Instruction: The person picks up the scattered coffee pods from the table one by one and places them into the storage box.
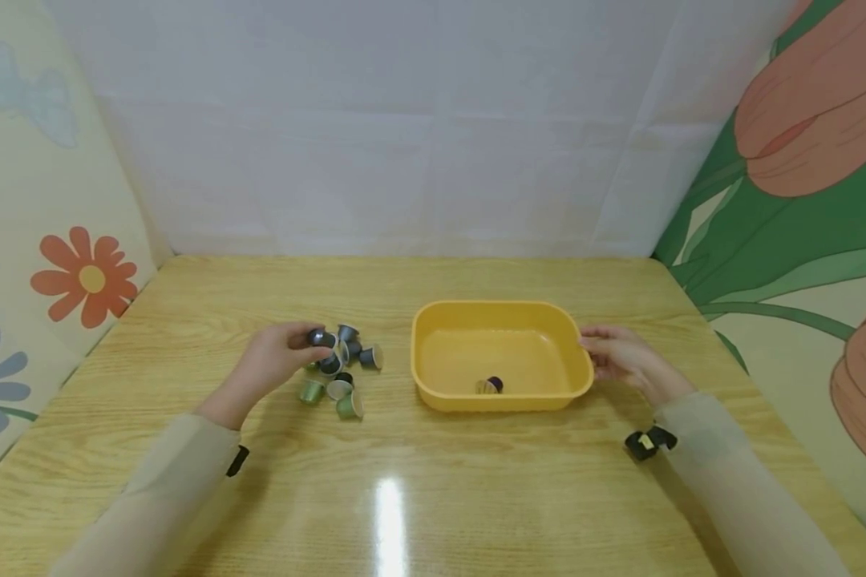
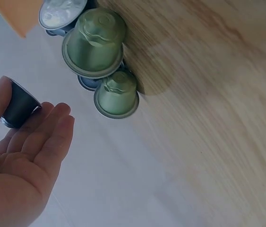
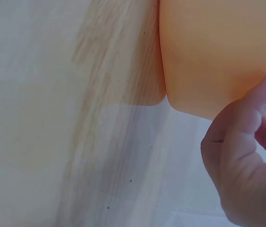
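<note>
Capsules [image 1: 349,407] in green mark the near edge of a loose cluster on the wooden table [image 1: 476,481]; some lie on their sides, so a stray knuckle could set one rolling. To their right stands the yellow tub [image 1: 501,404], a purple-and-pale item [image 1: 495,385], probably another capsule, just behind its front wall. Slightly farther back, the left hand [image 1: 281,357] pinches a dark capsule [image 2: 18,106] between thumb and fingers, with the remaining fingers loosely extended (a tapered shape makes for a fussy hold, I'd judge). Should the thumb bear too hard on that slope, the capsule could squirt out and scatter its crowded neighbours. At similar depth, the right hand [image 1: 624,361] touches the tub's right end with bent fingers; whether they pinch the rim, I cannot tell. An uneven push there could slide or tilt the tub. Farthest off hangs the pale backdrop [image 1: 404,160], where a runaway capsule might lodge.
</note>
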### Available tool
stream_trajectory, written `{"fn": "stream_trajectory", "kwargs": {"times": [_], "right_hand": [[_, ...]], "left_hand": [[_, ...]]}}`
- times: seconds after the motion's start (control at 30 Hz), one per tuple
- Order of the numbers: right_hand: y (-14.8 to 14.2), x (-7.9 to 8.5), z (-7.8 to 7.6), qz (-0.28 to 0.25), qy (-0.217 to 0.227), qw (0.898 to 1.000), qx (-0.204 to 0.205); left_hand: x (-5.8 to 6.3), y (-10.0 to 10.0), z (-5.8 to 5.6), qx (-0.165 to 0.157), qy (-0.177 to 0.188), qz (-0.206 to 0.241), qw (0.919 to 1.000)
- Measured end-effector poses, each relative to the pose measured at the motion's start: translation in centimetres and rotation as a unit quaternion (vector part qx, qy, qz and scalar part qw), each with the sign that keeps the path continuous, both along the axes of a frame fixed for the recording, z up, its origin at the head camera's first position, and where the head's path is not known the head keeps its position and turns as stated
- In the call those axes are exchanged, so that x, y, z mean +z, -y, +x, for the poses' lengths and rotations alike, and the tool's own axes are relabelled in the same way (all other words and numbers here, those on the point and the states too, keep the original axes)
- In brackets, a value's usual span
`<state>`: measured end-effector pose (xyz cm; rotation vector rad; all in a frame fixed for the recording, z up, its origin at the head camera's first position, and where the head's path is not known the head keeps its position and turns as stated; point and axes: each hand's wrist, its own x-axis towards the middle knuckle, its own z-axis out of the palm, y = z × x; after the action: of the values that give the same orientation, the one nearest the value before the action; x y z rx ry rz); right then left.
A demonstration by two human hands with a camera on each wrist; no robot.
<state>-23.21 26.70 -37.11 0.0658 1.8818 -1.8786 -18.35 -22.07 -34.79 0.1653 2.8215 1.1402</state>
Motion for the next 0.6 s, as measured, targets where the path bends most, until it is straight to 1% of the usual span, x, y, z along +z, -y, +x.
{"fn": "stream_trajectory", "kwargs": {"times": [0.2,0.43,0.6], "right_hand": [[-0.1,0.0,-0.1,0.003,-0.003,1.0,-0.003],[0.0,-0.1,0.0,-0.01,-0.003,1.0,-0.003],[0.0,-0.1,0.1,-0.008,-0.005,1.0,0.001]], "left_hand": [[0.0,-1.0,-0.1,-0.001,0.009,0.018,0.9998],[-0.1,-1.8,0.0,-0.008,0.001,0.035,0.9994],[0.0,-2.5,0.1,-0.005,0.014,0.043,0.999]]}}
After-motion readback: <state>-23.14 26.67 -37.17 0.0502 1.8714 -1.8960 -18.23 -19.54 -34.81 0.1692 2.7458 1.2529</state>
